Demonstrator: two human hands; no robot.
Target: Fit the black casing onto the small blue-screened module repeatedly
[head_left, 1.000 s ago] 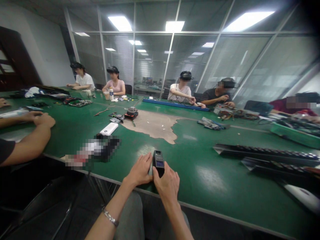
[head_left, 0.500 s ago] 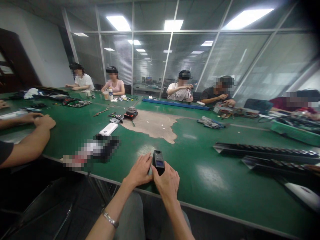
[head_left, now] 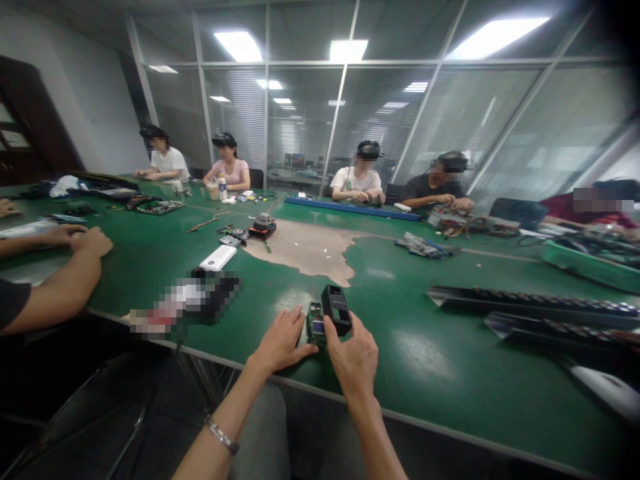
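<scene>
My right hand [head_left: 353,353] grips a black plastic cover [head_left: 336,308] with cut-out openings, thumb on the near side and fingers behind. The cover is tilted and raised beside a green circuit board [head_left: 316,323] with a small blue display. My left hand [head_left: 284,340] lies against the board's left side, fingers stretched out and thumb near its lower end. Part of the board is hidden behind my right thumb and the cover.
Two black metal channels [head_left: 530,300] lie on the green table [head_left: 415,400] to the right. A white power bank [head_left: 219,259] sits ahead left, a puck-like device [head_left: 263,225] farther back. Gloves [head_left: 423,245] lie ahead right. Several people sit around; a co-worker's arm [head_left: 60,280] rests at left.
The black cover has come off the circuit board, moving up and right in my right hand, so the green board now shows. My left hand has stayed nearly in place.
</scene>
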